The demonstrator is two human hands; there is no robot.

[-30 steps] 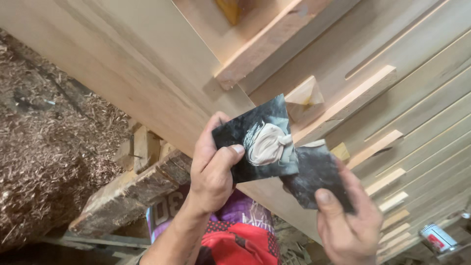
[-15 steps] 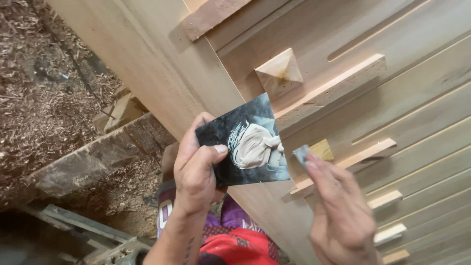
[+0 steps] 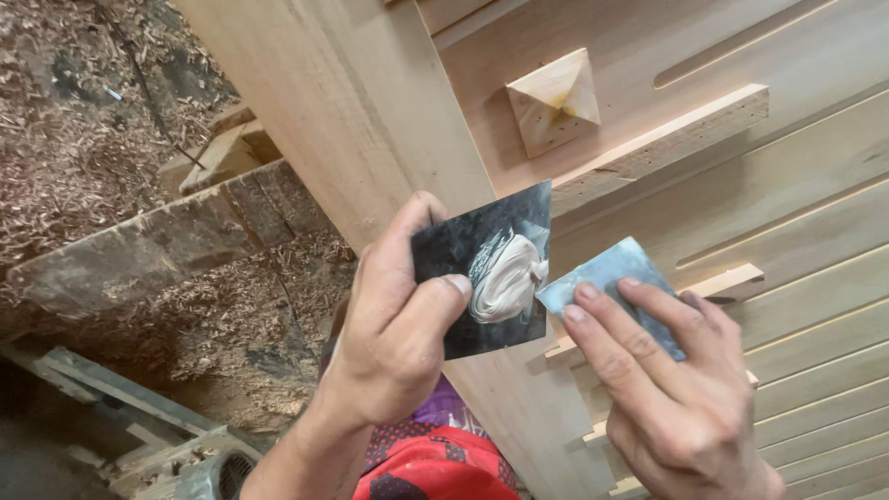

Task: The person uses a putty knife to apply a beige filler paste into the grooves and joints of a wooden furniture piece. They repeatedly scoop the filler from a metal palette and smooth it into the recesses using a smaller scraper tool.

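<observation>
My left hand point(image 3: 394, 319) pinches a dark square card point(image 3: 482, 268) that carries a blob of pale beige putty point(image 3: 507, 276). My right hand point(image 3: 662, 380) holds a smaller grey card point(image 3: 607, 278) with its corner touching the right edge of the putty. Both hands are over a large light wooden panel point(image 3: 370, 102) with raised slats and a pyramid-shaped wooden block point(image 3: 554, 100).
Several short wooden slats point(image 3: 722, 278) step down the panel at the right. Wood shavings point(image 3: 74, 120) cover the floor at the left, beside a rough old beam point(image 3: 157, 245) and grey metal parts point(image 3: 139, 417). Red and purple clothing point(image 3: 435, 463) shows below my hands.
My right hand has turned the grey card flat and brought it back to the putty's edge. The view has shifted, so the panel and pyramid block sit higher and further right.
</observation>
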